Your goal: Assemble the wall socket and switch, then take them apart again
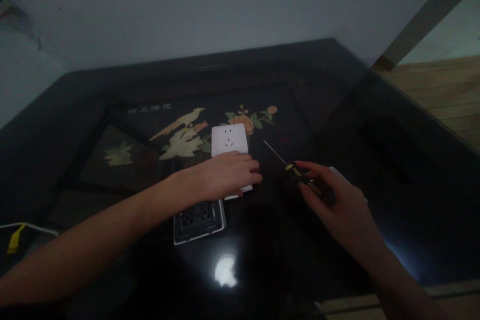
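Note:
My left hand [225, 175] lies palm down with fingers together on the near part of a white wall socket plate [229, 140] on the dark table. Just below my wrist lies a second socket unit [198, 220], dark with a white rim. My right hand [333, 200] grips a screwdriver [288, 165] by its black and yellow handle. The thin shaft points up and left toward the white plate, its tip a little right of the plate. A white edge [337, 172] shows behind my right hand.
The table [337, 110] is black and glossy with a painted bird and flowers [187, 132] in its middle panel. A white cable with a yellow tag [15, 237] lies at the left edge. A pale wall stands behind; wooden floor [446, 90] shows at right.

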Available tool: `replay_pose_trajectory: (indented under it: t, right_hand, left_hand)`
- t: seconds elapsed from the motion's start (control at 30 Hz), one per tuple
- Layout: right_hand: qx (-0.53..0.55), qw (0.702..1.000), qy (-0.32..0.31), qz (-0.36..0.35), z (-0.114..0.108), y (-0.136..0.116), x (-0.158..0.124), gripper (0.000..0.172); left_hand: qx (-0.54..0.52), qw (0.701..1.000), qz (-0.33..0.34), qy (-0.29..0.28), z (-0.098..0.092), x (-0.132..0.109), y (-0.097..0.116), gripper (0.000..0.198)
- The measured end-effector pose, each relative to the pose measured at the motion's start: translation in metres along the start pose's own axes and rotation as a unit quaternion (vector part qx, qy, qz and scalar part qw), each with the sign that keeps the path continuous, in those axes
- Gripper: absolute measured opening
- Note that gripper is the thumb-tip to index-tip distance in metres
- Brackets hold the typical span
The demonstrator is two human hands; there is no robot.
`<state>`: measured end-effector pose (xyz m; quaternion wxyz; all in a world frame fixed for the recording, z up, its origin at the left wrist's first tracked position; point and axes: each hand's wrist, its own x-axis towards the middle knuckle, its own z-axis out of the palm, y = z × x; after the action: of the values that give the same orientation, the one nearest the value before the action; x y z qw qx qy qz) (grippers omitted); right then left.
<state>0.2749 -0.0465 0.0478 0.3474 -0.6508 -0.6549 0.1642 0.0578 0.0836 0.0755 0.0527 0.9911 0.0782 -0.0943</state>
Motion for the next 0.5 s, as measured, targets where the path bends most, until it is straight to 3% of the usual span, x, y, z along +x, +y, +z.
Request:
replay_pose_trajectory:
  t: [0.27,0.4,0.5]
  right_hand:
    - [0.004,1.0,-0.007,0.012,-0.001,-0.002,0.0,0.033]
    - [-0.001,1.0,-0.007,0.02,-0.001,0.006,0.002,0.039]
    - [-0.03,0.999,0.002,0.033,-0.005,0.017,0.007,0.046]
  left_hand:
    - [0.023,1.0,0.006,0.011,0.003,0.013,0.002,0.012]
    - [0.016,1.0,0.007,0.019,0.004,0.012,0.002,0.016]
    - [0.019,0.999,-0.002,0.027,0.004,0.008,0.001,0.034]
